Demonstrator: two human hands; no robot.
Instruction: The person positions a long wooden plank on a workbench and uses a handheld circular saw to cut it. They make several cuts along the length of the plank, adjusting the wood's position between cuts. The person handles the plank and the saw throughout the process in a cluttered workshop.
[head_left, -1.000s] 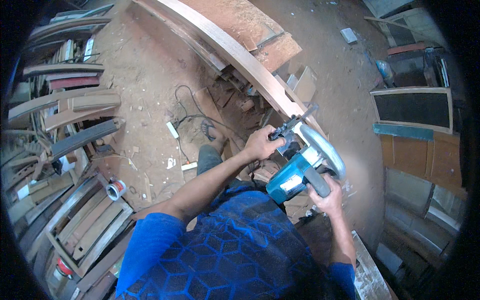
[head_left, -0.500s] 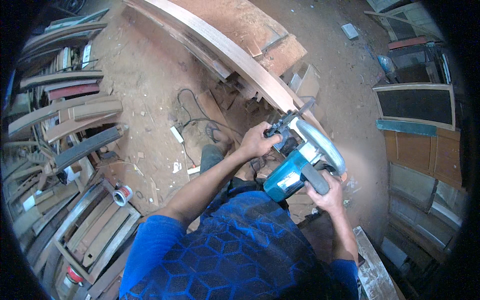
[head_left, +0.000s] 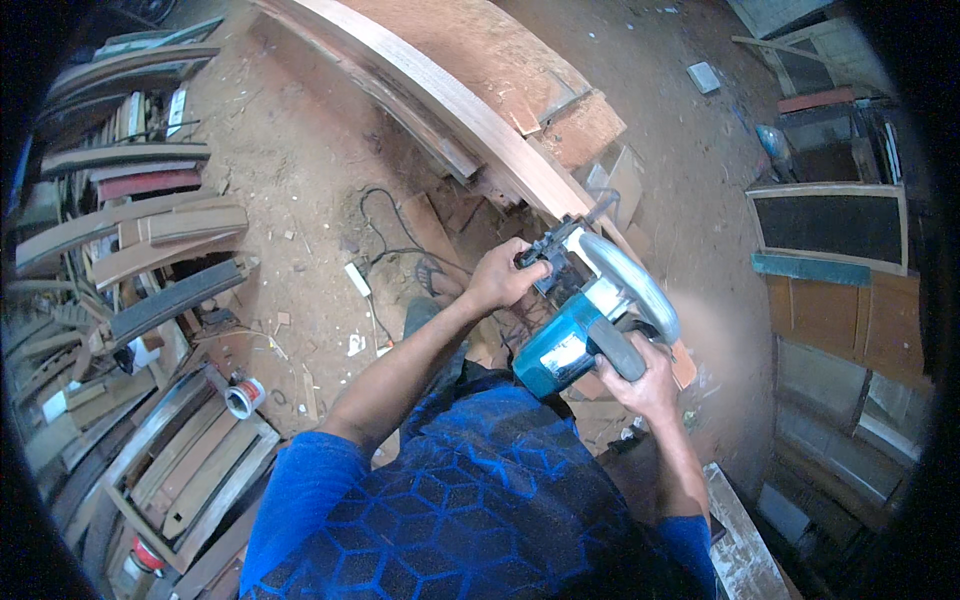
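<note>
A teal circular saw [head_left: 560, 345] with a silver blade guard rests at the near end of a long, pale wooden plank [head_left: 440, 85]. My right hand [head_left: 645, 378] is wrapped round the saw's dark rear handle. At the front left of the saw, my left hand [head_left: 505, 276] grips the dark edge of its base plate, thumb on the near side. The plank stretches from the saw toward the far left. The blade and the line where it meets the wood are hidden beneath the guard and base. A haze of dust hangs right of the saw.
A sawdust-covered wooden board [head_left: 500, 55] lies beside the plank. A dark power cord [head_left: 375, 235] loops over the dirt floor near my foot, by a white power strip [head_left: 357, 280]. Stacked wood pieces [head_left: 175, 290] line the left; framed panels [head_left: 830, 225] line the right. A paint can [head_left: 243, 398] stands lower left.
Both hands and the saw have shifted slightly left and toward me along the plank. My grip on the saw is the same.
</note>
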